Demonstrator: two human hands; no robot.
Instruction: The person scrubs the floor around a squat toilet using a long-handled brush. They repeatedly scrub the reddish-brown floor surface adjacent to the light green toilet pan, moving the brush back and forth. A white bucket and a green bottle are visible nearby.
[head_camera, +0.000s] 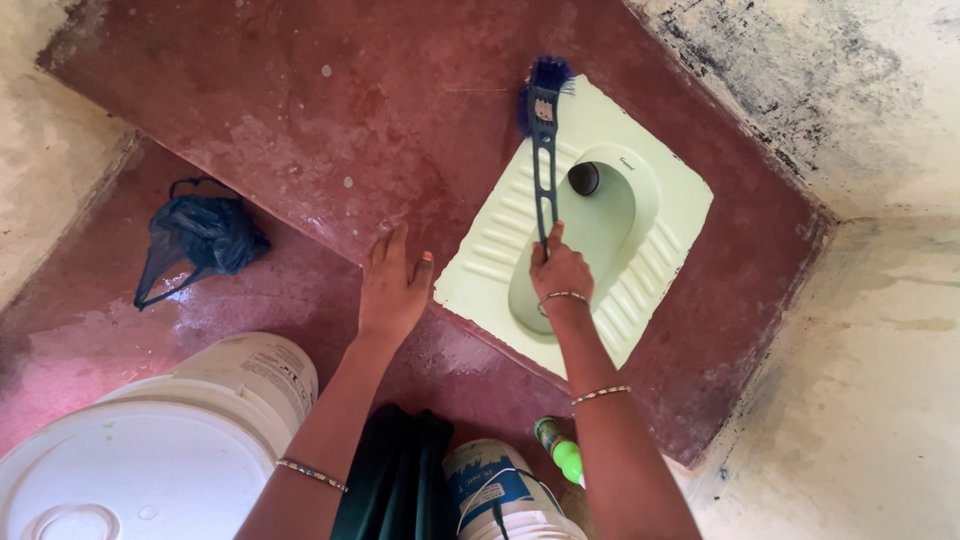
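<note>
Head view: the right hand (560, 272) gripped the slotted dark plastic handle of a blue-bristled brush (543, 150), its head at the far rim of the pale green ribbed squat pan (660, 230). The left hand (392, 285) lay flat, fingers spread, empty, on the wet maroon floor (300, 110) near the pan's left edge.

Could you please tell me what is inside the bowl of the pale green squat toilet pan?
Inside the squat toilet pan only the dark drain hole shows. The right hand and brush handle cover part of the bowl.
</note>
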